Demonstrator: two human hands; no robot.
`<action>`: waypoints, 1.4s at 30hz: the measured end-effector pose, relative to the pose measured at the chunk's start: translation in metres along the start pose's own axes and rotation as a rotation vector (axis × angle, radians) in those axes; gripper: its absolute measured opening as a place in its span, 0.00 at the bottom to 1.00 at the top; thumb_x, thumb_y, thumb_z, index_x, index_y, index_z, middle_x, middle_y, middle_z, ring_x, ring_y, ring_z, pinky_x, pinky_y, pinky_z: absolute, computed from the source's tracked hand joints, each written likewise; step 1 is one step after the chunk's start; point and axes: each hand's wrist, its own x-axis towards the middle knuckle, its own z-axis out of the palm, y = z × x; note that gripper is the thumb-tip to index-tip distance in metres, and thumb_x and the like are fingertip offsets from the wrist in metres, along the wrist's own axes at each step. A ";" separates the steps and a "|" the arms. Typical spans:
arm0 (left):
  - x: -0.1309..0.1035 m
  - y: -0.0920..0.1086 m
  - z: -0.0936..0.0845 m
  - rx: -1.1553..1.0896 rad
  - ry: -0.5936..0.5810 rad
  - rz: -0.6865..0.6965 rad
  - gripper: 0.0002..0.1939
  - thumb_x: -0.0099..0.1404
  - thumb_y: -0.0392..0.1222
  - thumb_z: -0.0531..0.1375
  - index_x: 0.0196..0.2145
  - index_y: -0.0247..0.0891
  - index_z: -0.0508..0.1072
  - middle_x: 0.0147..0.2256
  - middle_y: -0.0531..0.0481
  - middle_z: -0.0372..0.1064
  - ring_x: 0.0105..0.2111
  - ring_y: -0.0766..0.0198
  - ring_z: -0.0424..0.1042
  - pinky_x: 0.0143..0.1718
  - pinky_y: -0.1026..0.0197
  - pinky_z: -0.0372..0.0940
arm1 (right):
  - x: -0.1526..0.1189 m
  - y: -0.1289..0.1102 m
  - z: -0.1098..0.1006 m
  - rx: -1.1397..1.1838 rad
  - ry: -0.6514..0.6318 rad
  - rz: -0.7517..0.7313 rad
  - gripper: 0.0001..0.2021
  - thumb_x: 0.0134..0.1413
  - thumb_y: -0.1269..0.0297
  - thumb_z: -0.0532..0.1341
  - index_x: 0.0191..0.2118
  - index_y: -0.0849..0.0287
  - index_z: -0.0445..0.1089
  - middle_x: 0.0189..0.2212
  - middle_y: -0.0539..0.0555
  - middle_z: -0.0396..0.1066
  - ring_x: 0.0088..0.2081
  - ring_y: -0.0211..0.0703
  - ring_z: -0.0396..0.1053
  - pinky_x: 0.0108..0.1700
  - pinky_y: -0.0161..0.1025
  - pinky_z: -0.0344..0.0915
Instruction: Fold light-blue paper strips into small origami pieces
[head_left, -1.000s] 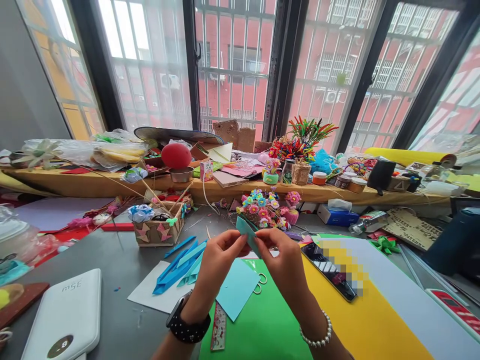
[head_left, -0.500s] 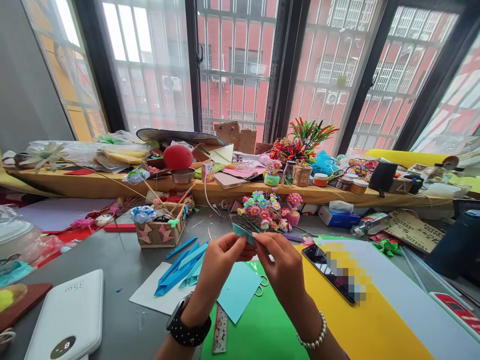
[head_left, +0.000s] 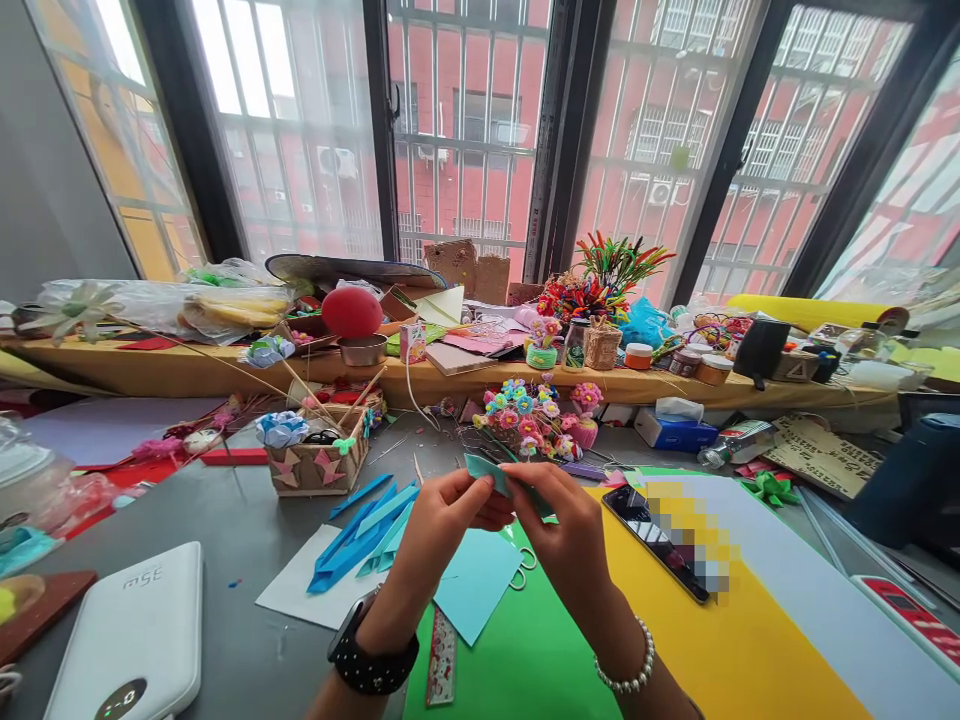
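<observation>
A small folded piece of teal paper (head_left: 482, 466) is pinched between both hands, raised over the table. My left hand (head_left: 448, 512), with a dark watch at the wrist, grips its left side between thumb and fingers. My right hand (head_left: 561, 512), wearing a beaded bracelet, holds the right side; part of the paper is hidden behind its fingers. Below them a flat light-blue sheet (head_left: 480, 590) lies on a green sheet (head_left: 525, 670). Scissors (head_left: 523, 570) are partly covered by that blue sheet. Folded blue paper strips (head_left: 349, 545) rest on white paper (head_left: 289, 585) to the left.
A patterned ruler (head_left: 442, 660) lies near the front. On the right, a phone (head_left: 652, 540) rests on yellow paper (head_left: 720, 650). A white power bank (head_left: 131, 630) sits at left. Behind are a cardboard box (head_left: 315, 465), crocheted flowers (head_left: 525, 415) and a cluttered ledge (head_left: 480, 385).
The teal paper has turned slightly between the fingers, showing more of its face. Both hands keep their hold in nearly the same place, while the view has shifted slightly.
</observation>
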 end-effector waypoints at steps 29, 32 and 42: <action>-0.002 0.013 -0.012 0.055 0.100 0.093 0.14 0.52 0.47 0.60 0.29 0.32 0.74 0.22 0.49 0.72 0.22 0.64 0.71 0.27 0.64 0.67 | 0.004 0.009 -0.012 0.099 -0.192 -0.012 0.11 0.50 0.71 0.58 0.41 0.59 0.70 0.33 0.56 0.73 0.34 0.42 0.70 0.35 0.37 0.68; -0.003 0.015 -0.016 0.142 0.071 0.283 0.20 0.52 0.43 0.61 0.43 0.38 0.69 0.33 0.49 0.72 0.27 0.65 0.70 0.29 0.64 0.67 | 0.006 0.008 -0.017 0.167 -0.245 0.092 0.10 0.48 0.68 0.60 0.39 0.60 0.71 0.32 0.56 0.73 0.33 0.42 0.70 0.32 0.35 0.69; -0.004 0.017 -0.027 0.619 -0.011 0.861 0.08 0.53 0.33 0.60 0.33 0.40 0.75 0.29 0.50 0.71 0.28 0.66 0.69 0.31 0.66 0.65 | 0.009 0.011 -0.025 0.345 -0.306 0.286 0.12 0.47 0.62 0.61 0.39 0.58 0.71 0.31 0.54 0.71 0.24 0.36 0.69 0.26 0.33 0.68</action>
